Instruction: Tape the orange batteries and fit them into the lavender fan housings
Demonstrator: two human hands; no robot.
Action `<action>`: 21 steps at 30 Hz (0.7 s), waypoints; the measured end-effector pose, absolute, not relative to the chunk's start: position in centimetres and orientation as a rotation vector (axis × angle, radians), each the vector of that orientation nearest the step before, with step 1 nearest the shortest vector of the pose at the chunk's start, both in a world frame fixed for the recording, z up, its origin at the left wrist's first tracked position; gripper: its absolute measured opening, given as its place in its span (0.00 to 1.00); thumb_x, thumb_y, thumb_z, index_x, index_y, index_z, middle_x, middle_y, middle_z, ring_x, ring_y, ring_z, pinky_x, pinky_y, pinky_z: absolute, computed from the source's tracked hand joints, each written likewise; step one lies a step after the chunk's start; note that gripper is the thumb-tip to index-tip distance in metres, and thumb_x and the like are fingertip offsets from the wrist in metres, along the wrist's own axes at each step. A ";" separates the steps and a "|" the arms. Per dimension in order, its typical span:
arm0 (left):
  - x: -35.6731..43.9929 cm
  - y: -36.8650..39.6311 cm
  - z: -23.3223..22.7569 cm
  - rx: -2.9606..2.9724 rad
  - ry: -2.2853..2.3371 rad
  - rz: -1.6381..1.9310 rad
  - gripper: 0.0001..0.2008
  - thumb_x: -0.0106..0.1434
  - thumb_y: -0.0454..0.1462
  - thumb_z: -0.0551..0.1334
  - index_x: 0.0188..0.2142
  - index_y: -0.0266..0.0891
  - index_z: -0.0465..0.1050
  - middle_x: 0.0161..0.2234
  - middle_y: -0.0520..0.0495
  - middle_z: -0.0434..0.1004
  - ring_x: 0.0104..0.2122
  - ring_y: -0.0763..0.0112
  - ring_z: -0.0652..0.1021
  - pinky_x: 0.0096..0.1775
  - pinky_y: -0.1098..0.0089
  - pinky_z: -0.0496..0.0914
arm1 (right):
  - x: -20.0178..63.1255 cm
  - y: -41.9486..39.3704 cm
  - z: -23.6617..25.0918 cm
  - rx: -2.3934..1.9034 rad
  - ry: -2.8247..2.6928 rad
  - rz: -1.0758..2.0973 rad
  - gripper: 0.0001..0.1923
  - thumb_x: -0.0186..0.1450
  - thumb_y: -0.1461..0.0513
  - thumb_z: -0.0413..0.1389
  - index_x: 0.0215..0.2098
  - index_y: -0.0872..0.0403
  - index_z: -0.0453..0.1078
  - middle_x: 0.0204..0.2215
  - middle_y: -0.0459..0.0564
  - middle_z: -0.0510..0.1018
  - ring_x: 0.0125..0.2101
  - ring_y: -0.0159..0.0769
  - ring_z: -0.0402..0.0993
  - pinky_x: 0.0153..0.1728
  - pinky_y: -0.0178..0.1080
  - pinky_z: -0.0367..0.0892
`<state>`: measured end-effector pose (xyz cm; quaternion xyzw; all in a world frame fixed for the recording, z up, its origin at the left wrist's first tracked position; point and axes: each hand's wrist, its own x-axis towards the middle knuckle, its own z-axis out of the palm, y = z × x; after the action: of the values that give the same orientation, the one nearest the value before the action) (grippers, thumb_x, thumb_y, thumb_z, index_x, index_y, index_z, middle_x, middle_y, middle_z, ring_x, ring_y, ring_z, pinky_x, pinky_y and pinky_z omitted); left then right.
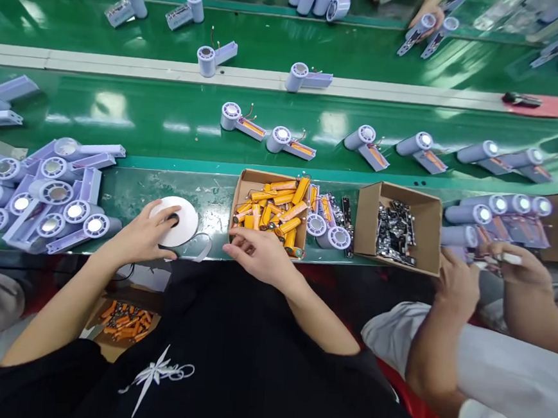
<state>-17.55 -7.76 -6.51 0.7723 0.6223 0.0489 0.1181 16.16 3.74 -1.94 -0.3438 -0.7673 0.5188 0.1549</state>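
My left hand (142, 235) is closed around the near left side of a white roll of tape (185, 218), with fingers across its face by the dark centre hole. A loose strip of tape (203, 247) curls off the roll toward the right. My right hand (263, 256) is at the near edge of an open cardboard box (248, 184) of orange wrapped battery cells (279, 204). Its fingers are curled in with the thumb close to them, and whatever they hold, if anything, is hidden.
Lilac fan housings (53, 191) are heaped at left; several more lie along the green conveyor (171, 107). Right of the batteries stand two housings (338, 237) and a box of circuit boards (396, 231). A co-worker's hands (461, 281) work at right. Below is another box of orange cells (128, 321).
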 end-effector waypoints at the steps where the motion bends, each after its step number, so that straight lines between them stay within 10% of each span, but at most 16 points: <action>1: -17.2 -8.3 -5.8 2.298 1.812 0.136 0.21 0.61 0.44 0.74 0.53 0.47 0.82 0.72 0.40 0.75 0.72 0.31 0.69 0.66 0.38 0.75 | 15.8 3.5 -1.8 -1.017 -2.239 1.503 0.20 0.73 0.50 0.68 0.56 0.53 0.83 0.36 0.50 0.90 0.29 0.37 0.85 0.37 0.38 0.78; 11: -13.3 -9.5 -0.9 2.654 2.066 0.784 0.32 0.66 0.40 0.75 0.68 0.45 0.74 0.61 0.37 0.81 0.65 0.39 0.74 0.63 0.45 0.74 | 15.0 1.7 -1.3 -0.468 -2.832 1.583 0.14 0.80 0.55 0.62 0.41 0.51 0.87 0.26 0.46 0.84 0.28 0.35 0.80 0.35 0.36 0.68; 18: -11.4 -7.1 -2.8 2.592 2.040 0.840 0.25 0.70 0.38 0.73 0.64 0.44 0.75 0.58 0.40 0.86 0.62 0.41 0.74 0.59 0.47 0.73 | 16.6 14.1 -0.5 -1.139 -2.930 0.529 0.22 0.80 0.59 0.59 0.68 0.57 0.79 0.56 0.66 0.82 0.58 0.56 0.79 0.57 0.52 0.74; 21: -10.6 -6.4 -3.1 2.591 1.982 0.840 0.22 0.69 0.39 0.73 0.61 0.43 0.77 0.56 0.40 0.86 0.60 0.44 0.74 0.58 0.49 0.72 | 16.1 17.5 -2.0 -1.146 -3.008 0.455 0.18 0.74 0.61 0.66 0.60 0.56 0.85 0.60 0.68 0.80 0.62 0.61 0.74 0.63 0.59 0.71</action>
<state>-10.59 -6.44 -3.13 0.7642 0.5846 0.2477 -0.1135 16.08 17.47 -1.95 -0.3520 -0.9239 0.1398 -0.0545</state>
